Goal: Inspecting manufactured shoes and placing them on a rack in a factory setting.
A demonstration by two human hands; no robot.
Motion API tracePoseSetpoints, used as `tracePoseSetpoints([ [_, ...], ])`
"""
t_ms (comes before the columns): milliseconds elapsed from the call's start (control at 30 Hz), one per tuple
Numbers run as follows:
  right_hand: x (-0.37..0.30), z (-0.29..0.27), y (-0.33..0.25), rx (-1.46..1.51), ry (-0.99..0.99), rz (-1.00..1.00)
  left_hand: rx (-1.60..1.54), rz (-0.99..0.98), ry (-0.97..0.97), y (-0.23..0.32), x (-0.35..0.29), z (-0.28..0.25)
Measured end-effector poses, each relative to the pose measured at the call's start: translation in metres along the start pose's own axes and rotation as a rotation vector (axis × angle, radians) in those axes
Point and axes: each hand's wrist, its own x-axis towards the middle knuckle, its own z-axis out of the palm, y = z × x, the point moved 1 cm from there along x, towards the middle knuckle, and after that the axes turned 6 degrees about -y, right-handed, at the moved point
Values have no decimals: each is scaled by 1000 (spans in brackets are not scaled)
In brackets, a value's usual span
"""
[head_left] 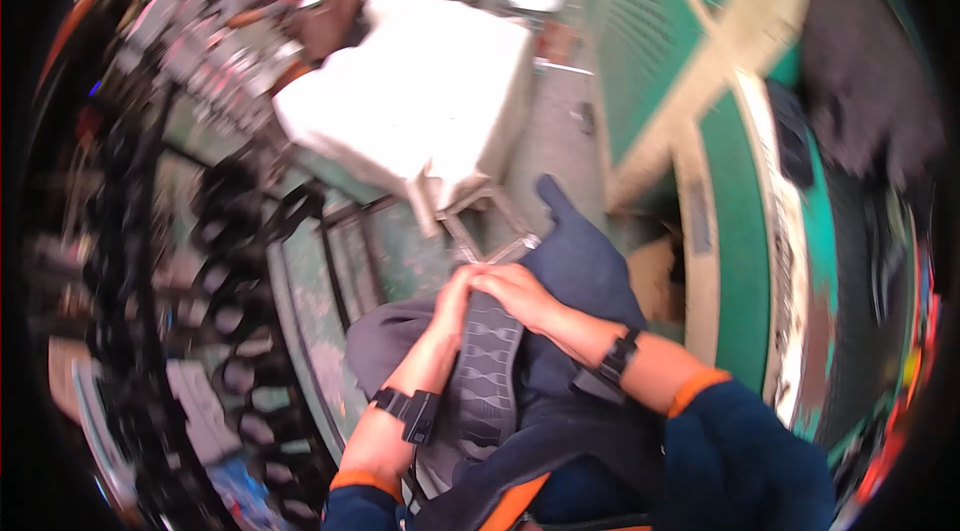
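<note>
"Fabric (485,371), isn't it, that grey piece with the paler pattern?"

"Looks so from where I stand. It runs lengthwise between the person's forearms, its far end right at the fingers."

"And the grip?"

"Left hand (456,297) and right hand (515,293) meet there, touching, fingers curled in narrow and close. I can't tell whether they pinch the fabric; the fingertips are hidden."

"What's on the wrists?"

"Black straps, one on the left (405,416), one on the right (615,359). Dark blue sleeves (750,456) with orange cuffs, too."

"Beside the fabric?"

"Dark blue cloth (590,266), bulging past the right forearm. I can't tell what it's part of."

"Beyond the hands?"

"Just past them, a slim frame (508,251), then a big white bundle (430,91)."

"And off to the sides?"

"Black rack (155,351) on the left, green panel (735,231) on the right, dark garment (865,61) hanging above it."
</note>
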Motion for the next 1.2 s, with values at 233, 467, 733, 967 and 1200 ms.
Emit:
tracePoseSetpoints([
  [233, -22, 28, -30, -245, 3, 59, 272, 253, -301, 6, -36, 12],
  [467, -19, 30, -52, -61, -68, -38, -56, -56, -62, 29, -54, 30],
  [733, 31, -7, -49, 395, 28, 329, -655, -327, -228, -7, -167, 30],
  [967, 22, 43, -44, 313, 77, 283, -859, -206, -140, -18, -211, 53],
  [1200, 1, 41, -62, 357, -105, -44, -606, 56, -231, -21, -243, 48],
])
